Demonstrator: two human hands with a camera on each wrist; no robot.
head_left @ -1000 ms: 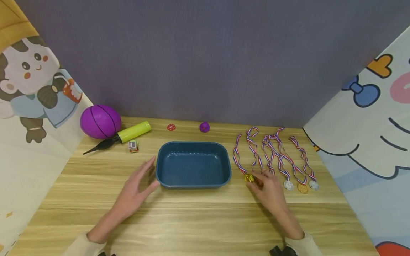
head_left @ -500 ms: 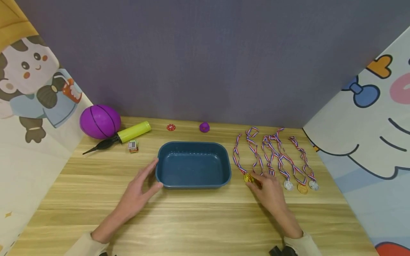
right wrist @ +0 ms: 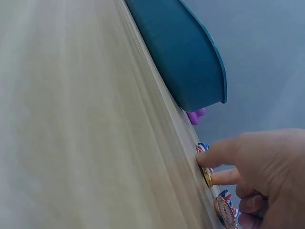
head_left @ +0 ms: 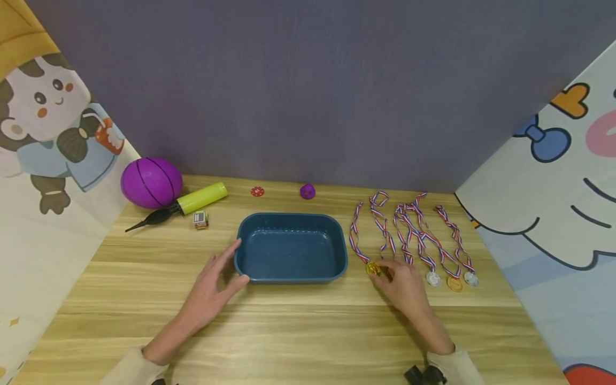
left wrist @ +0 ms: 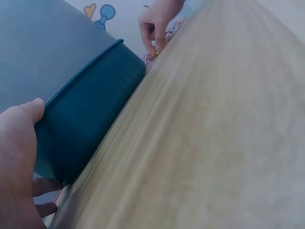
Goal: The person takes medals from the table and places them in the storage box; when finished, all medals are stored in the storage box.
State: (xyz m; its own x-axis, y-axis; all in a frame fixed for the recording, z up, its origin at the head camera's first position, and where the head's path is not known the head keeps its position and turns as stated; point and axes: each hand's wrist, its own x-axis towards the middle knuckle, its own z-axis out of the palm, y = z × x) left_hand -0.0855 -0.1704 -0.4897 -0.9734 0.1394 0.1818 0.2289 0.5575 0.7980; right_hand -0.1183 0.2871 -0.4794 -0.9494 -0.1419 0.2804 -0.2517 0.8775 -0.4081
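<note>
A dark blue tray (head_left: 291, 216) sits in the middle of the wooden table. My left hand (head_left: 226, 267) lies at its front left corner. The thumb touches the front wall and the straight fingers lie along the left wall; the left wrist view shows the tray (left wrist: 90, 114) against my left hand (left wrist: 19, 143). To the right of the tray, my right hand (head_left: 387, 272) pinches a gold medal (head_left: 372, 268) on a striped ribbon. In the right wrist view, index finger and thumb close on the gold medal (right wrist: 208, 176) lying on the table.
Several more medals (head_left: 454, 283) with ribbons lie in a row right of my right hand. At the back left are a purple ball (head_left: 151, 182), a yellow pump (head_left: 192, 201) and a small toy (head_left: 200, 220). A red chip (head_left: 257, 191) and a purple piece (head_left: 307, 191) lie behind the tray.
My left hand has slid right until its thumb meets the tray's front left corner. The right hand has stayed on the gold medal, barely shifting.
</note>
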